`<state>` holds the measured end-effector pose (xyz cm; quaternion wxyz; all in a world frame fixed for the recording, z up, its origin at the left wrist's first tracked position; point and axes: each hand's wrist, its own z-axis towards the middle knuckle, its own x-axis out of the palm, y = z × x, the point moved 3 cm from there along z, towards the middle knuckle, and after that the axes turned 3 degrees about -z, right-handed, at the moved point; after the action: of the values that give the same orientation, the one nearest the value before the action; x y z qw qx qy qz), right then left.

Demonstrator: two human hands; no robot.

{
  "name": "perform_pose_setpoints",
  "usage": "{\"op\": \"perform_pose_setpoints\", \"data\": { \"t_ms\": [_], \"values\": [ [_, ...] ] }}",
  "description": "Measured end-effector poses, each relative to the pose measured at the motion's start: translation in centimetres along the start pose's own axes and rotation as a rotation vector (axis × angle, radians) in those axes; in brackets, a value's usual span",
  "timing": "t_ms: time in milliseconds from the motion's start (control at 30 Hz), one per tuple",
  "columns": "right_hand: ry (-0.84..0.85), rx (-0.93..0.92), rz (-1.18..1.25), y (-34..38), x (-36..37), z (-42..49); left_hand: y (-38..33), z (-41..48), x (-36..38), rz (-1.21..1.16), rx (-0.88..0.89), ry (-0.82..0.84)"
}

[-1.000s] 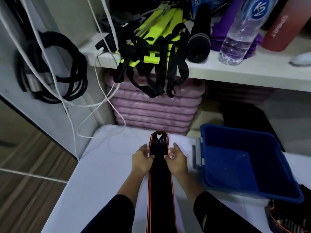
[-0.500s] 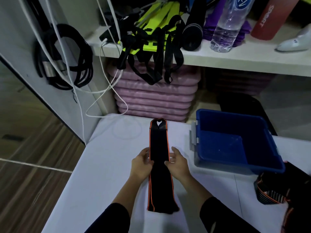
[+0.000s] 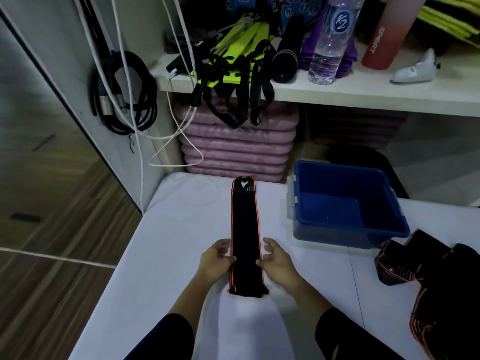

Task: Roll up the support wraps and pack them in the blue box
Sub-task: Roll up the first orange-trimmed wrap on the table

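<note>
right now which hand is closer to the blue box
Right. The right hand is at the right edge of the wrap, on the side toward the box; the left hand is at its left edge, with the wrap between it and the box.

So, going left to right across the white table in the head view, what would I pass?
Left hand, flat support wrap, right hand, blue box, heap of more wraps.

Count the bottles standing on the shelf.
2. A clear water bottle stands on the white shelf, above the blue box. A red bottle stands just to its right. Others may be hidden behind the clutter.
</note>
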<state>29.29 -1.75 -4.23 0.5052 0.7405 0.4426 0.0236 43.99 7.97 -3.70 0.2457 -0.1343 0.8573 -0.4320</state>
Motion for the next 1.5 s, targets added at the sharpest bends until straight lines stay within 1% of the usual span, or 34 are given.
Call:
{"op": "perform_pose_setpoints", "data": {
  "t_ms": [100,200,267,367,433,500,600,700,733,800,933,1033,1100,1233,1333,1433,1500],
  "values": [
    [-0.002,0.009,-0.005,-1.0,0.1,-1.0,1.4,-0.8,-0.3,0.012,-0.045,-0.073],
    [0.009,0.014,0.015,-1.3,0.8,-2.0,1.9,-2.3,0.3,-0.007,-0.068,-0.024],
    [0.014,0.000,0.034,-1.4,1.1,-2.7,2.0,-3.1,0.6,-0.002,-0.039,-0.004],
    [0.019,-0.068,0.050,-1.5,1.2,-3.6,2.0,-4.2,0.4,0.011,0.043,-0.004],
    [-0.006,-0.160,0.023,-1.2,0.9,-4.4,1.6,-5.2,0.0,0.059,0.159,-0.035],
    [0.010,-0.240,0.003,-0.9,0.6,-5.1,1.4,-6.1,-0.3,0.097,0.251,-0.034],
    [0.135,-0.278,-0.126,-0.7,0.4,-6.1,1.5,-7.0,-0.3,0.190,0.279,0.078],
    [0.221,-0.317,-0.406,-1.2,0.9,-6.4,2.0,-7.0,0.1,0.429,0.316,0.177],
    [0.228,-0.335,-0.482,-1.4,1.2,-6.4,2.3,-6.9,0.2,0.510,0.336,0.191],
    [0.216,-0.354,-0.568,-1.9,2.1,-6.3,2.9,-6.8,0.3,0.575,0.378,0.196],
    [0.097,-0.362,-0.537,-2.7,2.7,-6.3,3.7,-6.8,0.8,0.659,0.428,0.138],
    [0.049,-0.406,-0.469,-2.5,2.3,-6.4,3.8,-6.7,1.1,0.652,0.461,0.078],
    [0.044,-0.414,-0.444,-2.5,1.9,-6.5,3.9,-6.7,1.2,0.612,0.451,0.080],
    [0.006,-0.324,-0.295,-2.5,1.4,-6.5,3.8,-6.2,1.2,0.477,0.344,0.088],
    [-0.056,-0.283,-0.311,-2.6,1.4,-6.2,3.4,-6.0,1.6,0.400,0.268,0.075],
    [-0.110,-0.241,-0.259,-2.7,1.7,-6.1,3.6,-6.0,2.1,0.341,0.212,0.025],
    [-0.152,-0.258,-0.235,-2.7,1.8,-6.2,3.7,-6.3,2.4,0.344,0.215,-0.036]
  ]
}}
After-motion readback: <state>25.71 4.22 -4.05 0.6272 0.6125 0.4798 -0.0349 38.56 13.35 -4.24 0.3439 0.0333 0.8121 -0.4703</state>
